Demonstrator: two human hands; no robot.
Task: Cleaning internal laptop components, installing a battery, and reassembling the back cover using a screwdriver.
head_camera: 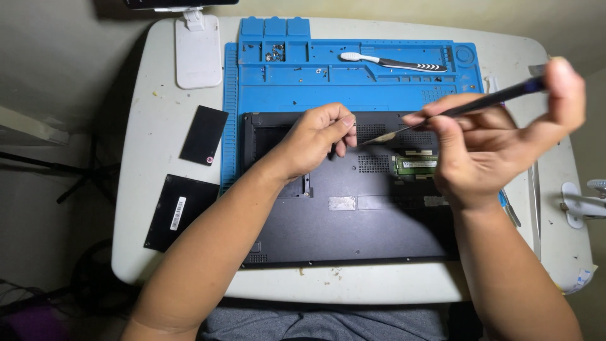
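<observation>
laptop (353, 215) lay face down on blue mat (297, 88). two covers (203, 134) already off, green chip (415, 165) still in. right hand (480, 151) pinched a tool (467, 107), tip over the vents. left hand (315, 136) curled on laptop, holding nothing seen.

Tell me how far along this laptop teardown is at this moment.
Done: two black cover panels lie off to the side, and a green memory module is exposed. In hand: the right hand holds a slim tool toward the left hand on the laptop base. Left: the main bottom cover remains on.
</observation>
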